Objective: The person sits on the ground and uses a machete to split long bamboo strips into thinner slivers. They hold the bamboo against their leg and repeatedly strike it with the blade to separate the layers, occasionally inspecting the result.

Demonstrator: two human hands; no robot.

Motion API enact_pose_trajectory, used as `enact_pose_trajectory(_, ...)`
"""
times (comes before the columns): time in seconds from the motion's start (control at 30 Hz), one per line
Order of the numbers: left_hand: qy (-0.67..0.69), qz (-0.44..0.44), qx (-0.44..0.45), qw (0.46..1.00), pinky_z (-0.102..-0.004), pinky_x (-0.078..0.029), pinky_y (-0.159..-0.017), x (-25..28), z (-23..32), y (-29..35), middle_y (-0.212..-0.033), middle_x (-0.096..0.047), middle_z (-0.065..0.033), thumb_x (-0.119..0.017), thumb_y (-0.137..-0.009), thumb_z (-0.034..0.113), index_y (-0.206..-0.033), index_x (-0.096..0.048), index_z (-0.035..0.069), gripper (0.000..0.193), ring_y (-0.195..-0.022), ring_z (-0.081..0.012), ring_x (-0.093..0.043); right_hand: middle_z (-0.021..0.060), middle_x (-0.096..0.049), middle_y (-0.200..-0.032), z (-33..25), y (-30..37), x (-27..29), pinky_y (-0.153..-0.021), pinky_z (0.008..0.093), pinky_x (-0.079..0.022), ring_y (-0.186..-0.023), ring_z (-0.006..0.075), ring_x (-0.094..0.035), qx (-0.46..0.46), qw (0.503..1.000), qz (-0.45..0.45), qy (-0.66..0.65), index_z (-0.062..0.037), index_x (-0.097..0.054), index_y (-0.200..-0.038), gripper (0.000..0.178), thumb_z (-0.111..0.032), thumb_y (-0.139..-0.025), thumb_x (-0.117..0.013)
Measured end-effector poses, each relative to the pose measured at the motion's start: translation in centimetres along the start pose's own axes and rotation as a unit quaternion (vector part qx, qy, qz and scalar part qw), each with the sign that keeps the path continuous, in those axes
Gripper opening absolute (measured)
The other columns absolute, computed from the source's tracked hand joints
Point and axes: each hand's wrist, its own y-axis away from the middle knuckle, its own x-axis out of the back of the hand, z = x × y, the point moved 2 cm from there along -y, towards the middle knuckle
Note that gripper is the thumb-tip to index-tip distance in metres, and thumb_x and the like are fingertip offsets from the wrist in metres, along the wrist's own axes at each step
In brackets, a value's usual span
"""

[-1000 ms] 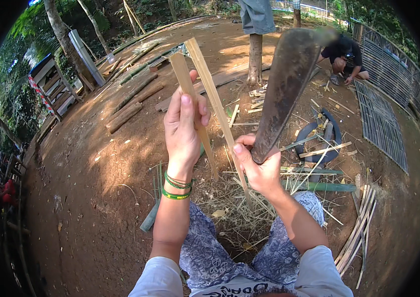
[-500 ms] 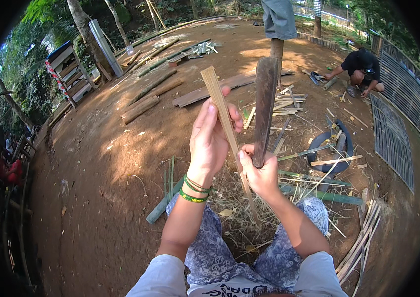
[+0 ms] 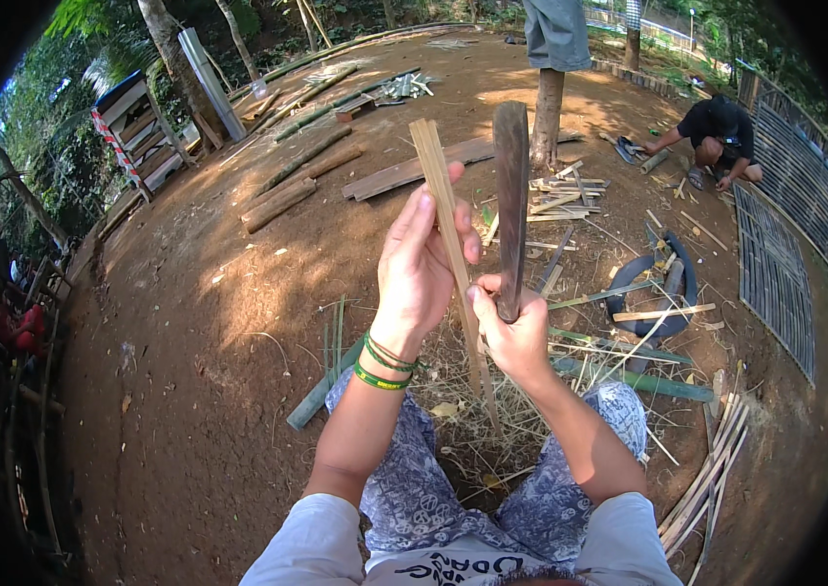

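My left hand point(image 3: 418, 264) holds a pale, flat bamboo strip point(image 3: 448, 215) between thumb and fingers. The strip slants down from upper left past my right hand, and its thin lower end hangs between my knees. My right hand point(image 3: 514, 337) is closed around the lower part of a long dark brown tool point(image 3: 510, 195), which stands nearly upright and is broader toward its top. I cannot make out whether the dark length is blade or handle. My right thumb lies close beside the strip. Thin shavings point(image 3: 467, 420) cover the ground below my hands.
Split bamboo pieces point(image 3: 565, 203) lie ahead near a tree trunk point(image 3: 547, 117). At right are a black ring point(image 3: 619, 293), long strips point(image 3: 707, 479) and a slatted panel point(image 3: 775, 273). A person point(image 3: 721, 142) crouches at far right. Logs point(image 3: 280, 205) and a plank point(image 3: 404, 176) lie ahead left.
The bamboo strip stands slightly more upright, its top shifted right and its lower end left. The dark tool's top has moved a little left. Both hands keep their grips.
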Motion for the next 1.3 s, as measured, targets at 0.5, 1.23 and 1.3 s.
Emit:
enact_pose_trajectory(0.5,-0.035,0.006,0.007,0.999,-0.0268,-0.043,-0.062,0.1,-0.3,0.1,-0.086,-0.052,-0.0040,-0.041,-0.107,0.033,-0.145,-0.040,0.002,0.049,-0.068,-0.0137,-0.051,-0.0037,-0.054,-0.060,0.9,0.1,-0.3,-0.050,0.0256,-0.036,-0.056,0.0039,-0.046,-0.030,0.999,0.019,0.008,-0.0004,-0.070,-0.094,0.013,-0.014,-0.094,-0.067)
enact_pose_trajectory(1.23,-0.077,0.049,-0.029,0.995,-0.0210,-0.041,-0.058,0.1,-1.1,0.6,-0.081,-0.055,0.0010,-0.055,-0.103,0.031,-0.138,-0.051,0.000,0.047,-0.063,-0.0067,-0.048,-0.0039,-0.055,-0.059,0.3,0.6,-0.6,-0.048,0.0248,-0.033,-0.053,0.0026,-0.044,-0.042,0.998,0.037,0.013,0.0006,-0.069,-0.092,0.015,-0.014,-0.093,-0.068)
enact_pose_trajectory(1.3,-0.092,0.051,-0.030,0.994,-0.0209,-0.041,-0.058,0.1,-1.3,0.5,-0.081,-0.055,0.0010,-0.054,-0.104,0.033,-0.138,-0.051,0.000,0.048,-0.062,-0.0066,-0.049,-0.0035,-0.055,-0.059,0.4,0.6,-0.7,-0.048,0.0251,-0.033,-0.053,0.0027,-0.044,-0.034,0.998,0.043,0.007,0.0006,-0.069,-0.092,0.015,-0.014,-0.093,-0.068)
